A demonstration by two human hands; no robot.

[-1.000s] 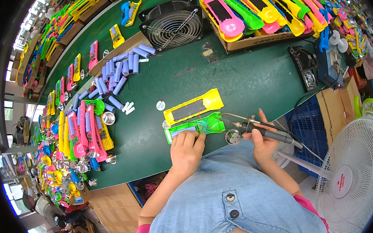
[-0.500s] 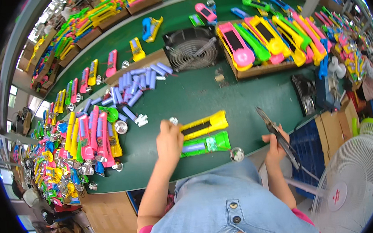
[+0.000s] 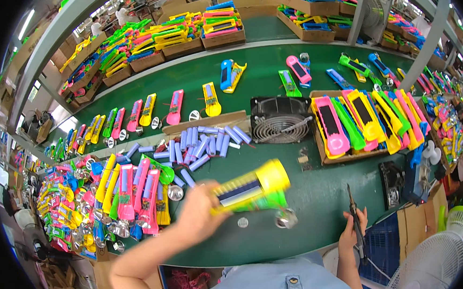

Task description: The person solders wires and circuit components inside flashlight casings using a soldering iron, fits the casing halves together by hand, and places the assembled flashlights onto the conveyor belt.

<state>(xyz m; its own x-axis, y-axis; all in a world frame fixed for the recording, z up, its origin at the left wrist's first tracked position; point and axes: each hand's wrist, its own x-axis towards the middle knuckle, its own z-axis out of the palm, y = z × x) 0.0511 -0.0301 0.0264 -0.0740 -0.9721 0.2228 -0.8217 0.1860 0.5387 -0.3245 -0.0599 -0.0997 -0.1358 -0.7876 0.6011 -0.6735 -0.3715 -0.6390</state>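
My left hand [image 3: 197,208] is closed around the near end of a yellow flashlight housing [image 3: 274,177] with a dark panel on its face, raised over the green bench top. Partly hidden beneath it is a green housing [image 3: 272,200]; whether my fingers touch that too, I cannot tell. A silvery reflector cup [image 3: 286,218] sits at the green housing's end, and a small whitish disc [image 3: 243,222] lies beside them. At the right, my right hand [image 3: 348,234] grips a soldering iron [image 3: 356,219], its tip pointing up and away from me.
Loose purple battery cells [image 3: 197,147] lie behind my left hand. Left of it are piled colourful housings [image 3: 125,192] and reflectors. A black fan [image 3: 281,120] stands at the bench's back, beside a carton [image 3: 345,158] of housings. A white fan [image 3: 430,262] is at lower right.
My left hand has picked up the yellow housing from the bench and swung it over the green one. The soldering iron stays in my right hand, now more upright. The view has tilted up.
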